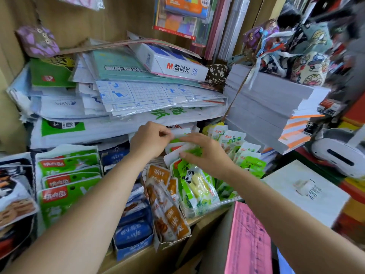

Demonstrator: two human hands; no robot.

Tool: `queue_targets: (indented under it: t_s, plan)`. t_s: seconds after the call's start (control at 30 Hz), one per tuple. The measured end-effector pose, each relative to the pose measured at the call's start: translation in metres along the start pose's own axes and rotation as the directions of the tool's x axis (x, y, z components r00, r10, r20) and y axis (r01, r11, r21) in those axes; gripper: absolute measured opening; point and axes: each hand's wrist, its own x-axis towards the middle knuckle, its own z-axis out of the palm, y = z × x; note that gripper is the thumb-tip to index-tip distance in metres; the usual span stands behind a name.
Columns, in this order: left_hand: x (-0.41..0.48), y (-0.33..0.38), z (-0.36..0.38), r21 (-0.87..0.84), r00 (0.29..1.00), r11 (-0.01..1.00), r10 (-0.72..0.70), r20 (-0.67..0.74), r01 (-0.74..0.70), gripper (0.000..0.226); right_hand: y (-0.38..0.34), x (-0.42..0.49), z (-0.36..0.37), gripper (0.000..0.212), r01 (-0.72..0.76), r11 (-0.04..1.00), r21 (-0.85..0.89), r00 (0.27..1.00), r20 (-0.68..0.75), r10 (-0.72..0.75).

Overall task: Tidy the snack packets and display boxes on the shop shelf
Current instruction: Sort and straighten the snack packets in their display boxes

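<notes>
Both hands work over the green-and-white snack packets [197,186] standing in a clear display box [213,206] at the shelf's middle. My left hand [150,139] pinches the top edge of a rear white-and-green packet [181,136] between curled fingers and thumb. My right hand [205,153] grips the neighbouring packets from above, thumb in front and fingers behind. Left of them stands an open cardboard box of orange snack packets [167,206], then a blue box of blue packets [132,232], then green packets with red labels [67,180].
Stacks of paper and plastic-wrapped stationery [138,91] overhang the snacks from the shelf above. A pile of white paper [266,109] stands to the right, with more green packets [243,151] below it. A pink sheet [248,240] and a white box [304,192] lie at the front right.
</notes>
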Motion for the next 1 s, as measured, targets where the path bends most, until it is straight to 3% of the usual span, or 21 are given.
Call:
queue_targets:
  t_s: [0.07,0.23,0.33,0.5,0.57,0.67,0.73,0.8,0.9,1.0]
  plan:
    - [-0.002,0.001,0.001,-0.019,1.0,1.0,0.007,-0.02,-0.008,0.007,0.004,-0.011,0.01,0.038,-0.001,0.996,-0.091,0.996,-0.086,-0.007]
    - [-0.005,-0.004,-0.004,-0.064,1.0,0.998,0.027,0.005,-0.027,0.005,0.008,-0.034,0.022,0.021,-0.143,0.99,-0.016,0.93,-0.344,0.129]
    - [-0.006,-0.006,-0.007,-0.029,0.998,0.999,-0.02,-0.057,0.019,0.009,0.01,-0.042,0.019,0.023,-0.212,0.976,-0.053,0.918,-0.353,0.18]
    - [-0.006,-0.003,-0.011,0.035,0.986,0.987,-0.156,-0.057,0.158,0.01,0.012,-0.041,0.017,0.021,-0.176,0.969,-0.171,0.924,-0.369,0.102]
    - [-0.006,-0.003,-0.011,0.027,0.99,0.99,-0.138,-0.022,0.138,0.012,0.013,-0.042,0.021,0.016,-0.134,0.965,-0.226,0.924,-0.379,0.039]
    - [-0.006,-0.002,-0.008,-0.122,0.998,0.992,-0.025,0.061,0.033,0.012,0.018,-0.045,0.027,0.014,-0.077,0.961,-0.267,0.923,-0.384,-0.033]
    - [-0.007,0.002,-0.008,-0.161,0.993,0.986,0.057,0.102,-0.04,0.021,0.02,-0.044,0.028,0.024,-0.106,0.966,-0.237,0.938,-0.345,0.019]
    - [-0.007,0.005,-0.009,-0.152,0.981,0.981,0.14,0.138,-0.119,0.035,0.018,-0.045,0.03,0.049,-0.173,0.974,-0.146,0.95,-0.285,0.126]
    - [-0.008,0.01,-0.014,-0.106,0.945,0.97,0.236,0.224,-0.217,0.062,0.01,-0.048,0.029,0.086,-0.328,0.942,0.067,0.917,-0.217,0.334]
    - [-0.009,0.013,-0.016,-0.002,0.917,0.959,0.271,0.292,-0.282,0.068,0.01,-0.054,0.028,0.099,-0.445,0.888,0.113,0.879,-0.135,0.458]
